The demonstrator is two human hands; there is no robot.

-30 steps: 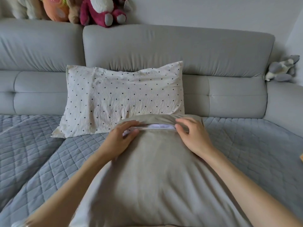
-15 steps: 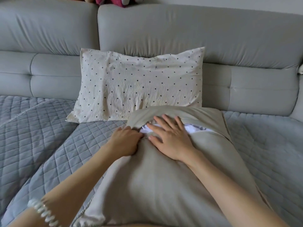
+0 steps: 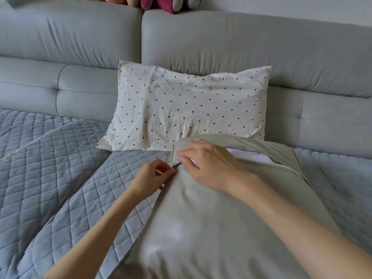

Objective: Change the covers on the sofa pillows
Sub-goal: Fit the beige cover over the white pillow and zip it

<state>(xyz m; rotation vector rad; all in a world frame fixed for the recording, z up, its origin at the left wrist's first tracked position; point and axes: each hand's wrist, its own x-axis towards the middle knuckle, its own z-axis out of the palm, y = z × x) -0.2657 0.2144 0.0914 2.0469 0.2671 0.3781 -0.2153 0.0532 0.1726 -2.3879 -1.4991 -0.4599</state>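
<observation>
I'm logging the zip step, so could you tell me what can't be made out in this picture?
- Zipper pull, head view: too small, partly hidden between left hand and right hand.
- White pillow insert: mostly hidden inside the beige cover.
- Plush toys: cut off by the top edge.

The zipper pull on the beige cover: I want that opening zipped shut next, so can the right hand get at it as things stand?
Probably yes. The right hand rests on the beige cover with its fingertips right beside the dark zipper pull; nothing lies between. The left hand pinches the cover's edge on the other side.
</observation>
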